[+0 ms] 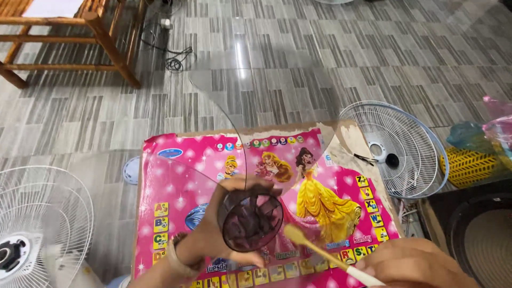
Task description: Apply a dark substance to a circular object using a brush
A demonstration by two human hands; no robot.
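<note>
The left hand (213, 234) grips a clear fan blade (250, 213), the right hand (410, 266) clamps a toothbrush (320, 250); hard scrubbing could crack the thin plastic.

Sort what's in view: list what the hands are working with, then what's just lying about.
In hand:
left hand
clear fan blade
right hand
toothbrush

Lying about:
pink cartoon mat
white fan grilles
wooden chair
cable
yellow bag

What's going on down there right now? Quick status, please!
Left hand grips clear fan blade at its hub. Right hand holds toothbrush, bristles by the hub. Pink mat underneath; fan grilles at the sides, nothing blocking.
</note>
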